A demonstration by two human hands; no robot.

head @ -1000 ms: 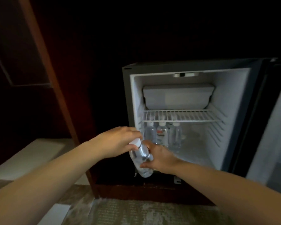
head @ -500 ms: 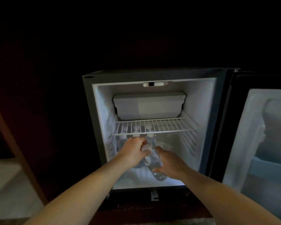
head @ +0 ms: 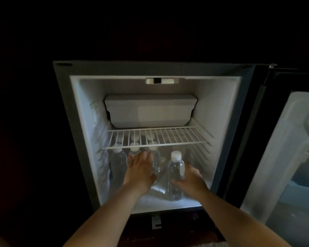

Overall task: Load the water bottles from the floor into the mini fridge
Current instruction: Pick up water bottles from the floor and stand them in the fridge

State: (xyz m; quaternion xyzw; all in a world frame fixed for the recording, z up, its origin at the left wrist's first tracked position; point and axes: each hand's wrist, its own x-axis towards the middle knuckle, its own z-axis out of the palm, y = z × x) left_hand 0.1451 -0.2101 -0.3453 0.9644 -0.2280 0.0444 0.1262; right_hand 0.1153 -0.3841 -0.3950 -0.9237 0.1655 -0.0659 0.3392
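Note:
The mini fridge [head: 227, 107] stands open in front of me. A clear water bottle [head: 176, 177] with a white cap stands upright on the fridge floor near the front. My right hand [head: 191, 180] grips it low on its right side. My left hand [head: 141, 172] reaches in with straight fingers and touches the bottles on the left. Several more capped bottles [head: 118, 163] stand in rows at the back left under the wire shelf [head: 177, 138].
A white freezer box [head: 150, 109] sits above the wire shelf. The fridge door [head: 292, 157] hangs open on the right with a door shelf low down. Dark cabinet surrounds the fridge. The right half of the fridge floor holds no bottles.
Both hands moved deeper into the fridge. The bottle went from tilted between both hands to upright on the fridge floor. My left hand let go of its cap and opened.

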